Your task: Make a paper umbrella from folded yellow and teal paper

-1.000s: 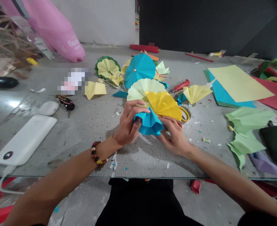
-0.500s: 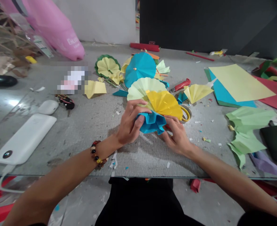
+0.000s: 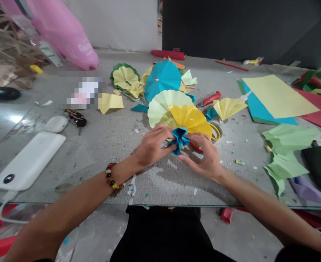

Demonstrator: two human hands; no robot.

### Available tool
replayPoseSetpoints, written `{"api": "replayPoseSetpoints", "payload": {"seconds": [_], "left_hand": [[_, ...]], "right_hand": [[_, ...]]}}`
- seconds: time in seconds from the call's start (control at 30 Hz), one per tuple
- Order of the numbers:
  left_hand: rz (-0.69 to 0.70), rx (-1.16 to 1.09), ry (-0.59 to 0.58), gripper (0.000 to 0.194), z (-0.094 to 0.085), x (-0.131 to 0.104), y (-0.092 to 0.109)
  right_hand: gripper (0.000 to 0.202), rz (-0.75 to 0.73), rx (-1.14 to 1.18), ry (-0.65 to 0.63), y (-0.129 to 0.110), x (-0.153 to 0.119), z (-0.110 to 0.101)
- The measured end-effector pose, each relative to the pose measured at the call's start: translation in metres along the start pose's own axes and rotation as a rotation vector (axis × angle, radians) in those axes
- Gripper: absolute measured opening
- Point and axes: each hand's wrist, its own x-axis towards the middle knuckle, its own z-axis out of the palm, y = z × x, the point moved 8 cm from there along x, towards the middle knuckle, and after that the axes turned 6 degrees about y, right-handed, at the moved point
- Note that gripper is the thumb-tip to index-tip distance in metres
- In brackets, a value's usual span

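1. At the middle of the tabletop (image 3: pixel 94 153), the blue paper (image 3: pixel 180 140) hangs creased and bunched between the person's two hands, narrow at its gathered centre. The left hand (image 3: pixel 156 143) has its grip narrow, fingertips and thumb pinching the paper from nine o'clock; the right hand (image 3: pixel 204 153) holds it from three o'clock, index finger at the upper edge, thumb near the lower.
2. Judging by the finished-looking pieces around it, the pleating is well under way: a yellow fan (image 3: pixel 194 120) lies at one o'clock, a pale green scalloped disc (image 3: pixel 163 103) at eleven, and a blue disc (image 3: pixel 167 76) with a small pale tip at its centre at twelve.
3. What appears left is the bunched piece itself, neither spread nor flattened. Flat sheets (image 3: pixel 277 96) at two o'clock look unfolded, while creased green paper (image 3: pixel 288 140) lies at three.
4. Small scraps (image 3: pixel 195 191) dot the grey, textured surface. A red-handled cutter (image 3: pixel 211 98) rests towards one o'clock; a white power bank (image 3: pixel 29 160) lies at eight to nine.
5. Beyond stand a pale wall (image 3: pixel 116 22) at eleven o'clock and a black panel (image 3: pixel 247 29) at one. Below, towards five, a red paper lump (image 3: pixel 226 215) shows on the grey floor (image 3: pixel 94 233).
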Motion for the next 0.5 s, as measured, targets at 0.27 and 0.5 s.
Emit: {"api": "replayPoseSetpoints", "payload": {"seconds": [0.27, 0.5], "left_hand": [[0.132, 0.047, -0.069, 0.008, 0.007, -0.010, 0.013], [0.038, 0.030, 0.038, 0.019, -0.003, -0.004, 0.006]], "right_hand": [[0.034, -0.059, -0.001, 0.079, -0.010, 0.002, -0.007], [0.033, -0.020, 0.027, 0.208, -0.003, -0.003, -0.021]]}}
